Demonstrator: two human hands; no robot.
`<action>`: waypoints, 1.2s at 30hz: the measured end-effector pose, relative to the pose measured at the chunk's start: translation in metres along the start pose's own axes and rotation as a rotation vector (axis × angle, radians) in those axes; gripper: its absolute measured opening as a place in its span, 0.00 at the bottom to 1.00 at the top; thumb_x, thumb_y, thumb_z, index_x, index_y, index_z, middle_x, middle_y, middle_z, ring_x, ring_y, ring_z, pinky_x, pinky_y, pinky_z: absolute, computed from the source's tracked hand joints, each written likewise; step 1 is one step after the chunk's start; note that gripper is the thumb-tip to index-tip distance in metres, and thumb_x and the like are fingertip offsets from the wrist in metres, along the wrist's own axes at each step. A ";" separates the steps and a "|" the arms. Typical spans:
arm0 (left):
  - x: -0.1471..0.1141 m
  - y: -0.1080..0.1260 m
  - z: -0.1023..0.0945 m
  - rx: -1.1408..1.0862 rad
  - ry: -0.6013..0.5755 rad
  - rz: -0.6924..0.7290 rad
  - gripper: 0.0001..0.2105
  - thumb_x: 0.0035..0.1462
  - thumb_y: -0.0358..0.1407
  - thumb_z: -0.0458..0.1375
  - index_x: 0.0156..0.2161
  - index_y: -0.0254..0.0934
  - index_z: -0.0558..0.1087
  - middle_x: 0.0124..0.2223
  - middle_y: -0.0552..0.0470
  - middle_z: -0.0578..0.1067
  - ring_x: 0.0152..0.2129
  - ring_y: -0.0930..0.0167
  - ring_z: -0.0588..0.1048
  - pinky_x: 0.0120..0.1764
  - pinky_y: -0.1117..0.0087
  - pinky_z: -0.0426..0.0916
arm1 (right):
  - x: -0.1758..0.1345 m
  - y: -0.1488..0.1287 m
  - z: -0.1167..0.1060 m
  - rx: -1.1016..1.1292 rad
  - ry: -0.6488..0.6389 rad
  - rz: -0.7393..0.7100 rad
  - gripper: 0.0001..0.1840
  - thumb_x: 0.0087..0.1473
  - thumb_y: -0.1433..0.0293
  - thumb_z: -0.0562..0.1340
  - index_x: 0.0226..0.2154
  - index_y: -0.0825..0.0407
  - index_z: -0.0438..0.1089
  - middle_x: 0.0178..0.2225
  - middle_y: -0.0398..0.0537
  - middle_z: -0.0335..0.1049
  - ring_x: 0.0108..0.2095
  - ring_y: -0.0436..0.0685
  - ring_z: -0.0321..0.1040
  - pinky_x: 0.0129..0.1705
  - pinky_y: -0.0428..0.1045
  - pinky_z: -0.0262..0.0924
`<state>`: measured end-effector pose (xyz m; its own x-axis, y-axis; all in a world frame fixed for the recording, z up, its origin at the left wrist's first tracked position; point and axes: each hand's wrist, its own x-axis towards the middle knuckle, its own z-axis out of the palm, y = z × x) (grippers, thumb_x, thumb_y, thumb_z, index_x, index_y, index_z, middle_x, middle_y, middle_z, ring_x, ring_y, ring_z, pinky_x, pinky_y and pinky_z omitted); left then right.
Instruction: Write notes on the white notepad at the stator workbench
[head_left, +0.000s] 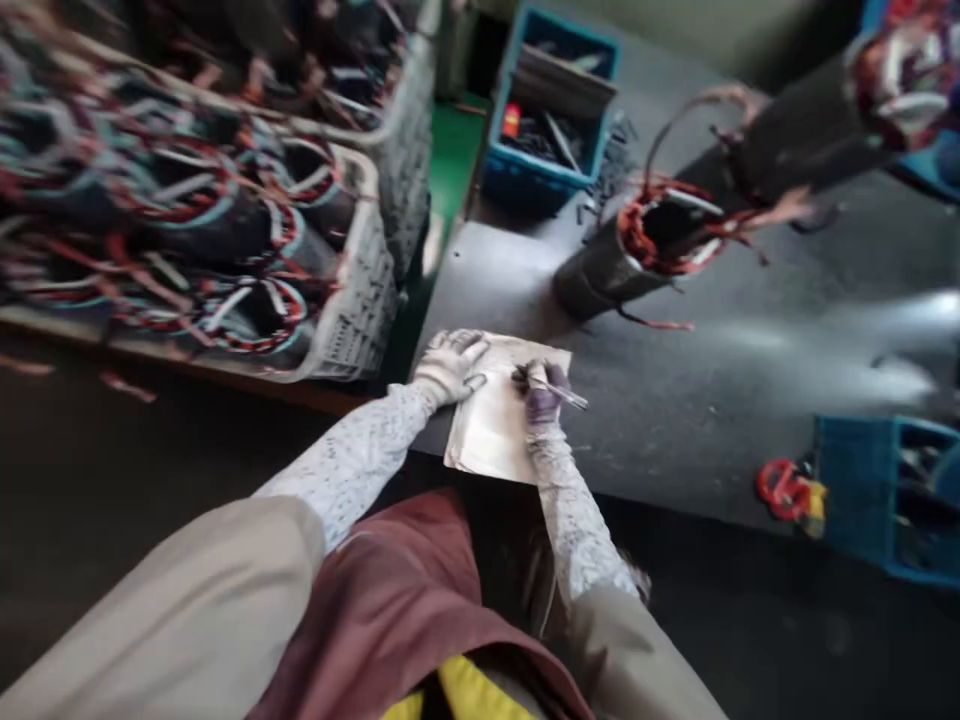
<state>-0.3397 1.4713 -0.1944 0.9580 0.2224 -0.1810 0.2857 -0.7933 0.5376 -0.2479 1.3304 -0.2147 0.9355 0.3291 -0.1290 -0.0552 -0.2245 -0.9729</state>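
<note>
A paper pad [491, 430] lies at the near edge of the grey metal table [645, 400]. My left hand [450, 368], in a pale glove, rests flat on the pad's upper left corner with its fingers spread. In my right hand [541, 392], also gloved, a pen [568, 396] is gripped over the right half of the page. The pen's tip and any marks on the paper are too small to make out. Behind the pad stand dark motor stators [600, 275] with copper and red windings at their ends.
To the left, white plastic crates [367, 290] hold several wound stators [251, 315]. A blue bin [536, 180] with tools stands at the back of the table. At the right edge are another blue bin [855, 480] and a red-handled object [784, 490].
</note>
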 end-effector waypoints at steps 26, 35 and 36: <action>-0.022 -0.012 0.006 0.083 0.109 0.050 0.29 0.56 0.52 0.55 0.60 0.41 0.68 0.64 0.44 0.66 0.62 0.53 0.62 0.64 0.47 0.48 | -0.027 -0.009 -0.022 -0.516 0.084 -0.433 0.15 0.56 0.58 0.61 0.24 0.49 0.68 0.20 0.42 0.73 0.20 0.52 0.70 0.23 0.47 0.65; -0.021 -0.010 0.006 0.081 0.123 0.068 0.29 0.56 0.53 0.55 0.60 0.41 0.68 0.64 0.43 0.67 0.62 0.53 0.63 0.64 0.47 0.49 | -0.026 -0.013 -0.025 -0.551 0.017 -0.412 0.14 0.56 0.60 0.63 0.25 0.50 0.69 0.21 0.43 0.74 0.22 0.52 0.71 0.24 0.47 0.65; -0.021 -0.010 0.005 0.079 0.117 0.066 0.29 0.56 0.53 0.56 0.60 0.41 0.68 0.64 0.44 0.67 0.62 0.52 0.63 0.63 0.47 0.49 | -0.027 -0.013 -0.025 -0.545 0.017 -0.407 0.13 0.56 0.60 0.63 0.25 0.50 0.69 0.21 0.42 0.73 0.22 0.52 0.71 0.25 0.47 0.65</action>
<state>-0.3625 1.4719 -0.2005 0.9724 0.2286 -0.0478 0.2232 -0.8498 0.4775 -0.2635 1.3018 -0.1936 0.8499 0.4717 0.2347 0.4824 -0.5174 -0.7069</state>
